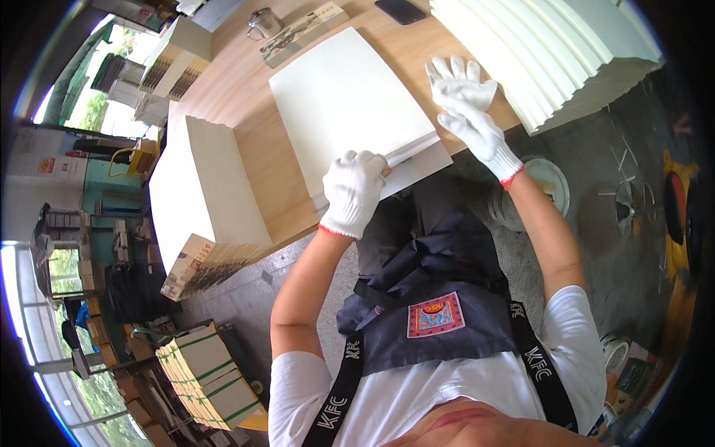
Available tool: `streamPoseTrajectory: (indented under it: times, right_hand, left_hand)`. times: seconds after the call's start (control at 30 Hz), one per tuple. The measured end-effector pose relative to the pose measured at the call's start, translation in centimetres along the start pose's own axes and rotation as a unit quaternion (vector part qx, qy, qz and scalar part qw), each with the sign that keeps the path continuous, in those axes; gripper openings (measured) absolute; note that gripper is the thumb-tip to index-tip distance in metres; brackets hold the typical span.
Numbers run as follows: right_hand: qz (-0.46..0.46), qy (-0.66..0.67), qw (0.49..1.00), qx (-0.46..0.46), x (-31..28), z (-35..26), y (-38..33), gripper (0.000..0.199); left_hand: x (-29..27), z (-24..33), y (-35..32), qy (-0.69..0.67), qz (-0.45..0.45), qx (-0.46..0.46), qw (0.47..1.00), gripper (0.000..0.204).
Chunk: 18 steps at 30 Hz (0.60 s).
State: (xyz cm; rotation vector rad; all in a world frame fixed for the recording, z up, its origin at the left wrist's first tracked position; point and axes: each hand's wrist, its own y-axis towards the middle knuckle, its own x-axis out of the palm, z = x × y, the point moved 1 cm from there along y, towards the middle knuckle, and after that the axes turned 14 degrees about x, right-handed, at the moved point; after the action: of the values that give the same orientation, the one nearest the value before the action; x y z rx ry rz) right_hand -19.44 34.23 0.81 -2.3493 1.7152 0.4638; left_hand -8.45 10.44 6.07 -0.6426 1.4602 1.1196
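Observation:
A large white sheet [350, 97] lies on the wooden table in front of me, its near edge slightly raised and curled over another pale sheet [428, 167]. My left hand [354, 188], in a white knit glove, is closed on that near edge at its left part; a bit of bare fingertip shows. To the right of the sheet, my gloved right hand [477, 134] has its fingers stretched out and apart, holding nothing. Just beyond its fingertips lies what looks like a loose white glove [463, 83], partly overlapped by the hand.
A tall stack of white folded sheets [536, 59] stands at the right, another stack [212, 186] at the table's left edge. Farther back are a metal mug [264, 24], a printed strip [302, 36] and a dark phone [401, 10]. Strapped bundles [208, 372] stand on the lower left.

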Motion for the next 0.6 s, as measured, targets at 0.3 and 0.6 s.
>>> streamPoseTrajectory:
  times: [0.3, 0.6]
  right_hand:
    - [-0.134, -0.361, 0.92, -0.075, 1.4, -10.2, 2.4, 0.033]
    - [-0.183, -0.352, 0.917, -0.04, 2.5, -4.5, 6.0, 0.032]
  left_hand:
    - [-0.6, -3.9, 2.0, -0.174, -0.075, -0.091, 0.978, 0.022]
    - [-2.9, -5.8, -1.7, -0.07, -0.076, -0.096, 0.99, 0.029]
